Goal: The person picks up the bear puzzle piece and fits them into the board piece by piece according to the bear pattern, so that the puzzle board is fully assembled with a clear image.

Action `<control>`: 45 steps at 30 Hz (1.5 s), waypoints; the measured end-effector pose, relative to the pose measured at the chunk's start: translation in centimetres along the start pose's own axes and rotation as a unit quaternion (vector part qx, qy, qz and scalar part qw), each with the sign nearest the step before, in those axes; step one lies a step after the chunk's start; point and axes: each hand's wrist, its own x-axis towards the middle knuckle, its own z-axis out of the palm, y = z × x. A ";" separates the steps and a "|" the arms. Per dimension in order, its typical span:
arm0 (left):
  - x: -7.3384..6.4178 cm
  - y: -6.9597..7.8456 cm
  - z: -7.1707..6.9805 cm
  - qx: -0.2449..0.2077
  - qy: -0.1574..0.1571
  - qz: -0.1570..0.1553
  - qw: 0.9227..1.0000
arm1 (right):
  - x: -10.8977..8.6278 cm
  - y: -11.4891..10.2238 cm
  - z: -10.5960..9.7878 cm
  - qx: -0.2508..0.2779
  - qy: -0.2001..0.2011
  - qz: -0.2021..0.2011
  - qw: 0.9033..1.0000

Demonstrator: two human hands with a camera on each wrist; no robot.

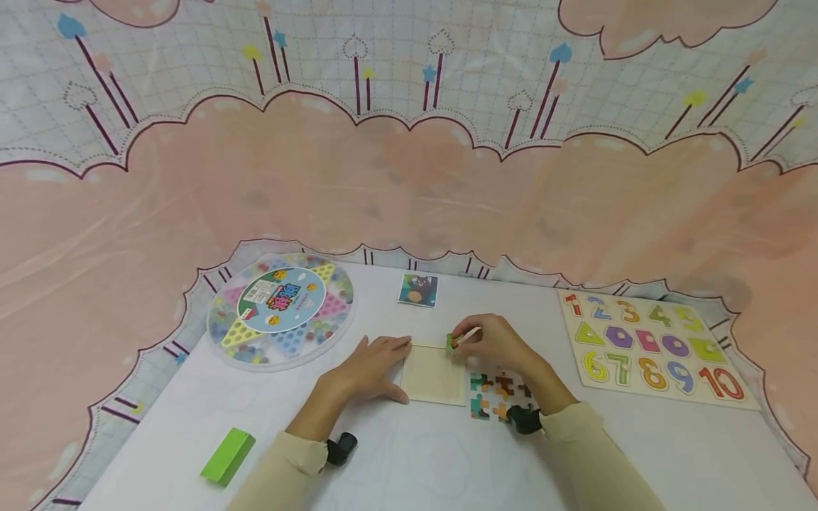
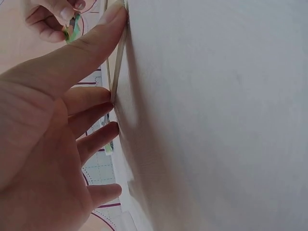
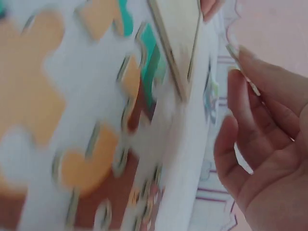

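Note:
A square wooden puzzle tray [image 1: 434,376] lies in the middle of the table, its bare light board showing. My left hand [image 1: 367,369] rests along its left side, thumb at the near corner and index finger by the far one. In the left wrist view, the thumb and fingertips of that hand [image 2: 62,110] touch the tray's edge. Just over the tray's far right corner, my right hand [image 1: 498,344] pinches a puzzle piece [image 1: 450,342] with green on it; the right wrist view shows it edge-on. Loose puzzle pieces [image 1: 482,404] lie right of the tray, partly under the right forearm.
A small bear picture card [image 1: 418,289] lies beyond the tray. At the far left is a round Chinese checkers box [image 1: 281,312]; at the right, a number-and-shape board [image 1: 658,348]. A green block [image 1: 228,456] lies near left. A patterned cloth backs the table.

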 end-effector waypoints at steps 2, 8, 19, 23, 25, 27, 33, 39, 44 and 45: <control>0.1 0.0 0.0 0.006 0.000 -0.002 1.000 | 0.2 -0.3 0.5 0.007 -0.018 0.006 1.000; 0.6 -0.2 -0.1 0.012 -0.002 -0.007 1.000 | 1.0 -0.9 2.3 -0.003 -0.028 -0.014 1.000; 0.7 -0.4 -0.1 0.008 -0.008 -0.003 1.000 | 2.1 -2.2 4.6 -0.049 -0.011 -0.012 0.999; 0.7 -0.6 -0.1 0.007 -0.007 -0.003 1.000 | 2.4 -2.6 4.7 -0.049 -0.014 -0.011 0.999; 0.7 -0.7 -0.1 0.008 -0.007 -0.005 1.000 | 2.4 -2.7 4.7 -0.046 -0.020 -0.007 0.999; 0.8 -0.8 -0.1 0.009 -0.008 -0.007 1.000 | 2.5 -2.9 4.8 -0.045 -0.023 -0.006 0.999; 0.6 -0.8 -0.1 0.004 -0.011 -0.006 1.000 | 2.5 -2.6 5.2 -0.060 -0.004 -0.028 0.998; 0.6 -0.9 -0.2 0.003 -0.010 0.004 1.000 | 2.8 -2.3 5.4 -0.046 0.008 -0.013 0.999; 0.5 -1.2 -0.2 -0.003 -0.018 0.019 1.000 | 3.0 -2.2 5.3 -0.036 0.009 0.007 0.999; 0.5 -1.3 -0.2 -0.003 -0.020 0.021 1.000 | 3.0 -2.2 5.3 -0.036 0.010 0.008 0.999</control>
